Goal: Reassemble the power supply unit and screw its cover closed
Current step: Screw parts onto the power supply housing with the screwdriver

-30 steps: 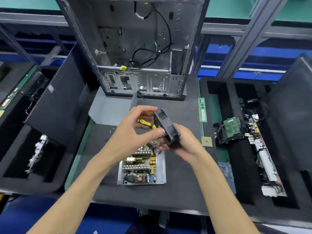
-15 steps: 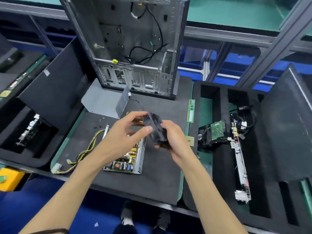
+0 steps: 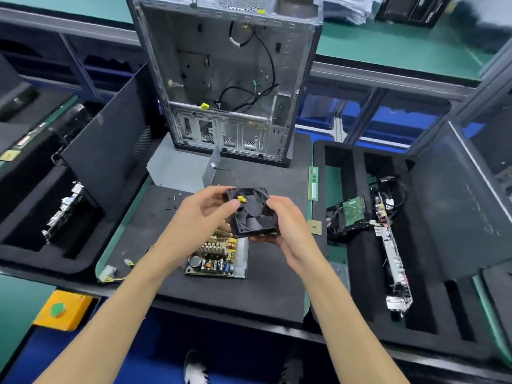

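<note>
Cooling fan is held clear above the open power supply unit on the worktop. Left hand and right hand fingers pinch opposite frame edges, blades facing up, apparently for orientation before refitting. Cover lies detached behind.

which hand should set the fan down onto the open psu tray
Right, probably. The right hand cradles the fan from below and its far side, carrying it above the open power supply tray. The left hand only pinches the fan's near corner.
</note>
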{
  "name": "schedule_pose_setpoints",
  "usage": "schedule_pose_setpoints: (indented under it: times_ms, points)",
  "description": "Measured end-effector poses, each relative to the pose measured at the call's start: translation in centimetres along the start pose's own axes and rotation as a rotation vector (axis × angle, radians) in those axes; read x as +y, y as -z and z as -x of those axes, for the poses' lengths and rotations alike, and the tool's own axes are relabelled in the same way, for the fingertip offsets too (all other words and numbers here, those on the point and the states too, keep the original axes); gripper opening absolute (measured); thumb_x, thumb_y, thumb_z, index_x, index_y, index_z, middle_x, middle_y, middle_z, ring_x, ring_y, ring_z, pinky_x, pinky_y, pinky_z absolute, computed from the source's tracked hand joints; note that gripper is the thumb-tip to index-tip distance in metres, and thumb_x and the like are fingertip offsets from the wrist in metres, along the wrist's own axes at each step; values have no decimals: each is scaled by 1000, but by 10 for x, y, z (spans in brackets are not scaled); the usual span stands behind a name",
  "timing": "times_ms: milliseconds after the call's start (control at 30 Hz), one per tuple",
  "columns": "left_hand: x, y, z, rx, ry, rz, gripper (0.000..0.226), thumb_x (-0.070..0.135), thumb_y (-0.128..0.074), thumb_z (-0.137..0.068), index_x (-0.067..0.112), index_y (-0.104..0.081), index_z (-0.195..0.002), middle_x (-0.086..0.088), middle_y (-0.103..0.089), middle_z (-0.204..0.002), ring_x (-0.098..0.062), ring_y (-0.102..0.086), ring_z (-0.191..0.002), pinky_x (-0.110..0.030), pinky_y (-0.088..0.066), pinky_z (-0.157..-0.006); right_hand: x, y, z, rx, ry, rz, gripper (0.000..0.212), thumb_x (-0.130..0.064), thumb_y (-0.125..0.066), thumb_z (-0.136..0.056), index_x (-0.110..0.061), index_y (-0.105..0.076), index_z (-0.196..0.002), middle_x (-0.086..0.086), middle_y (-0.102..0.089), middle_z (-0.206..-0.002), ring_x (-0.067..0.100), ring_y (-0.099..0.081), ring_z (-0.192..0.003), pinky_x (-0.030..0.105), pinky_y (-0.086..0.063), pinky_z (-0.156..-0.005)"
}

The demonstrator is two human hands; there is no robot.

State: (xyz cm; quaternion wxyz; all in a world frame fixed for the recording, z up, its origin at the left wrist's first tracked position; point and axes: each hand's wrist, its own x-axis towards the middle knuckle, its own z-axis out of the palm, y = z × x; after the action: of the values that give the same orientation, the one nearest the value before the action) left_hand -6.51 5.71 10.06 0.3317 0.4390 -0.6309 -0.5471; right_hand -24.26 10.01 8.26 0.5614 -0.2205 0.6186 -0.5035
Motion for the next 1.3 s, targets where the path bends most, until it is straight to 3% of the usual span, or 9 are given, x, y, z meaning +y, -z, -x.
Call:
schedule_pose_setpoints:
  times_ms: [100,400,500,567,633,833,1000,1167,1300]
  points:
    - [-8,14,1,-2,29,-8,25,29,-70,-94,48,-69,-109,17,-75,-102,-15,-74,-68,-17,-55,-68,6,-11,6,48,15,73,17,-27,-54,-102,-23,-63,-116,5,-70,-123,25,-67,-115,56,-51,-104]
    - [-19,13,5,36,108,90,24,23,-70,-95,31,-62,-116,16,-77,-97,-6,-68,-71,-31,-54,-77,14,-5,19,51,36,120,26,-36,-55,-103,-21,-67,-120,4,-72,-121,25,-67,-116,52,-52,-104]
    - [-20,2,6,49,116,92,24,21,-68,-96,27,-63,-119,16,-78,-96,-2,-70,-75,-21,-54,-69,14,8,22,27,24,127,30,-33,-54,-103,-15,-67,-123,9,-73,-121,28,-69,-112,45,-59,-91]
    - [-21,0,8,61,117,83,23,20,-68,-96,27,-65,-118,14,-78,-96,-2,-70,-79,-19,-55,-68,13,10,24,12,18,98,28,-29,-54,-103,-12,-66,-122,15,-72,-119,25,-73,-96,34,-58,-71]
    - [-21,-12,10,74,111,80,22,19,-68,-96,30,-67,-115,15,-78,-97,-1,-70,-78,-17,-55,-67,11,21,26,-1,15,75,25,-27,-55,-103,-11,-65,-120,18,-72,-117,22,-72,-85,30,-56,-64]
    - [-17,-33,10,120,71,112,30,14,-69,-95,42,-72,-103,19,-75,-97,5,-70,-88,-13,-53,-63,8,40,22,-20,22,64,22,-25,-56,-102,-11,-64,-117,19,-73,-114,23,-71,-84,33,-56,-66]
    - [-21,-28,8,164,78,78,27,15,-69,-95,35,-73,-113,10,-73,-102,4,-70,-81,-14,-54,-63,5,35,16,-43,38,65,21,-26,-58,-102,-11,-63,-115,17,-74,-108,20,-72,-78,30,-56,-62]
    - [-24,-17,5,196,90,45,29,16,-68,-95,42,-70,-107,10,-73,-100,6,-69,-79,-13,-53,-63,5,21,9,-70,42,63,21,-31,-60,-102,-13,-64,-112,13,-76,-105,19,-73,-78,31,-56,-63]
    - [-27,-11,7,167,110,-7,31,14,-64,-98,38,-67,-117,18,-75,-91,8,-67,-82,-11,-52,-63,4,14,6,-84,50,45,27,-34,-64,-99,-9,-62,-111,11,-77,-102,24,-75,-86,33,-58,-65]
